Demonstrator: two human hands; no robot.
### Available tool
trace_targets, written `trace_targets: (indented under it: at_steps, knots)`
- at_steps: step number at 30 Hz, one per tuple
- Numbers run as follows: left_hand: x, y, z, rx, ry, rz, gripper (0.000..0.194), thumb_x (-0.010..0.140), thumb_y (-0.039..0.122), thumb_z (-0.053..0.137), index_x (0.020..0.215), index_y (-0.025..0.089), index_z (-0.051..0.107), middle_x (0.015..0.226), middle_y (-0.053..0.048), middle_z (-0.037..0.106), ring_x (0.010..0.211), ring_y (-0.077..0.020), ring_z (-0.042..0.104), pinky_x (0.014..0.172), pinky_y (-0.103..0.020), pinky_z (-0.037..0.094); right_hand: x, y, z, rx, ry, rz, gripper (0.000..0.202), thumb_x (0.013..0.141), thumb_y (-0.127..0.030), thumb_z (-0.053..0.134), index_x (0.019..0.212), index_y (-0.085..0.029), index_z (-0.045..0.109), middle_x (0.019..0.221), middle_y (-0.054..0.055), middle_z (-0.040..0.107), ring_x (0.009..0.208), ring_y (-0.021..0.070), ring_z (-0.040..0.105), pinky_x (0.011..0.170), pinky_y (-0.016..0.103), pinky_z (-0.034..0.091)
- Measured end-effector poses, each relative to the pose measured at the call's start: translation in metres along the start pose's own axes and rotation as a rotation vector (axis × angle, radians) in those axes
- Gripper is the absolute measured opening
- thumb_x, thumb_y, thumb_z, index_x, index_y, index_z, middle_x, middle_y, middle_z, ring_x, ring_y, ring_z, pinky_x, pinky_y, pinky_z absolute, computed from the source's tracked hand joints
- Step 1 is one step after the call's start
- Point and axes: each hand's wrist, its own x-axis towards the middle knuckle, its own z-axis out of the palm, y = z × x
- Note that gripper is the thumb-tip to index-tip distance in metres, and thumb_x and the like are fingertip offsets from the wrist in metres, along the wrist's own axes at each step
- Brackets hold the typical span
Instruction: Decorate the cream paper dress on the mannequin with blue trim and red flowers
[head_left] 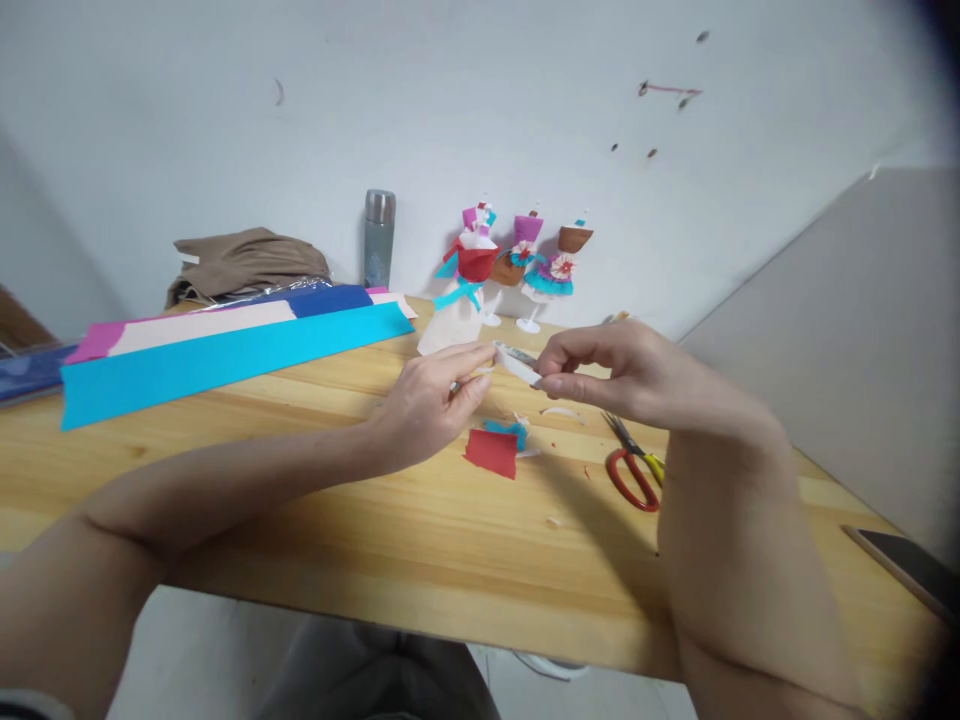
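Note:
Between my two hands a narrow white strip (519, 370) is stretched above the table. My left hand (431, 400) pinches its left end with thumb and fingers. The other end is gripped between the thumb and fingers of my right hand (611, 372). Behind the strip a greyish flat piece shows, too blurred to name. Below my hands lie a red paper piece (491, 453) and a crumpled blue scrap (506, 432). Scissors (634, 475) with red and yellow handles rest beside my right forearm, partly hidden by it.
Several small paper dresses on stands (529, 260) are by the wall. A flask (379, 240) stands left of them. Long coloured paper sheets (240, 350) and a brown cloth (251, 262) lie at the left. A phone (907, 565) is at the right edge of the wooden table (450, 560).

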Motion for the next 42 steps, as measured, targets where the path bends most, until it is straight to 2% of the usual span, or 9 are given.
trace_targets:
  at_steps: [6, 13, 19, 22, 26, 31, 34, 38, 42]
  knots:
    - [0.003, -0.003, 0.000, -0.159, -0.016, -0.220, 0.026, 0.093, 0.028, 0.058, 0.111, 0.014, 0.072, 0.082, -0.007, 0.075, 0.073, -0.0162, 0.071, 0.062, -0.026, 0.057, -0.001, 0.006, 0.000, -0.017, -0.021, 0.025, 0.032, 0.087, -0.050, 0.058, 0.074, -0.022, 0.063, 0.060, 0.000, 0.060, 0.053, 0.0135, 0.046, 0.051, 0.029, 0.034]
    - [0.007, -0.005, -0.001, -0.215, -0.024, -0.335, 0.015, 0.087, 0.023, 0.062, 0.098, 0.015, 0.070, 0.069, -0.002, 0.069, 0.062, -0.0120, 0.066, 0.052, -0.020, 0.050, 0.000, 0.004, 0.001, -0.046, -0.066, 0.020, 0.035, 0.087, -0.055, 0.057, 0.072, -0.024, 0.061, 0.061, 0.000, 0.057, 0.056, 0.0158, 0.047, 0.056, 0.032, 0.034]
    - [0.008, -0.011, 0.001, -0.171, 0.008, -0.303, 0.013, 0.082, 0.019, 0.066, 0.091, 0.014, 0.073, 0.084, -0.006, 0.074, 0.064, -0.0112, 0.066, 0.057, -0.022, 0.053, 0.001, 0.004, 0.002, -0.073, -0.106, 0.035, 0.036, 0.086, -0.058, 0.057, 0.073, -0.025, 0.062, 0.065, 0.003, 0.061, 0.059, 0.0177, 0.049, 0.058, 0.033, 0.036]
    - [0.005, -0.015, 0.002, -0.100, 0.051, -0.191, 0.016, 0.085, 0.018, 0.064, 0.093, 0.016, 0.077, 0.102, -0.009, 0.077, 0.081, -0.0155, 0.071, 0.073, -0.028, 0.059, 0.002, 0.002, 0.005, -0.079, -0.092, 0.031, 0.035, 0.087, -0.056, 0.057, 0.073, -0.024, 0.062, 0.065, 0.003, 0.061, 0.058, 0.0174, 0.048, 0.058, 0.033, 0.035]
    - [0.000, -0.017, 0.005, 0.020, 0.070, -0.077, 0.021, 0.087, 0.017, 0.061, 0.097, 0.022, 0.079, 0.110, -0.006, 0.077, 0.102, -0.0201, 0.072, 0.095, -0.036, 0.058, 0.004, 0.000, 0.009, -0.064, -0.061, 0.038, 0.033, 0.088, -0.053, 0.057, 0.072, -0.024, 0.060, 0.065, 0.003, 0.060, 0.057, 0.0167, 0.049, 0.056, 0.032, 0.035]
    - [-0.002, -0.017, 0.008, -0.099, 0.067, -0.203, 0.019, 0.087, 0.019, 0.063, 0.100, 0.018, 0.077, 0.108, -0.008, 0.078, 0.094, -0.0188, 0.074, 0.084, -0.032, 0.061, 0.005, 0.002, 0.009, -0.074, -0.055, 0.034, 0.030, 0.089, -0.049, 0.058, 0.072, -0.024, 0.060, 0.065, 0.003, 0.060, 0.056, 0.0157, 0.047, 0.056, 0.032, 0.034]
    - [-0.001, -0.018, 0.010, -0.198, 0.066, -0.264, 0.013, 0.085, 0.020, 0.066, 0.092, 0.016, 0.076, 0.109, -0.010, 0.077, 0.091, -0.0182, 0.073, 0.078, -0.030, 0.061, 0.004, 0.004, 0.006, -0.098, -0.062, 0.045, 0.029, 0.088, -0.048, 0.058, 0.072, -0.024, 0.061, 0.062, 0.002, 0.059, 0.054, 0.0155, 0.046, 0.055, 0.032, 0.034]
    - [0.001, -0.018, 0.010, -0.206, 0.062, -0.232, 0.004, 0.081, 0.017, 0.069, 0.079, 0.016, 0.072, 0.106, -0.010, 0.077, 0.100, -0.0199, 0.071, 0.083, -0.031, 0.059, 0.002, 0.004, 0.004, -0.125, -0.077, 0.033, 0.027, 0.088, -0.045, 0.056, 0.073, -0.023, 0.062, 0.062, 0.002, 0.061, 0.055, 0.0160, 0.048, 0.055, 0.032, 0.034]
    - [0.004, -0.015, 0.005, -0.154, -0.002, -0.235, 0.008, 0.080, 0.014, 0.066, 0.072, 0.016, 0.068, 0.105, -0.009, 0.076, 0.104, -0.0199, 0.070, 0.090, -0.033, 0.055, 0.002, 0.007, 0.003, -0.144, -0.094, 0.010, 0.031, 0.088, -0.047, 0.055, 0.074, -0.021, 0.064, 0.066, 0.004, 0.064, 0.056, 0.0160, 0.050, 0.056, 0.030, 0.036]
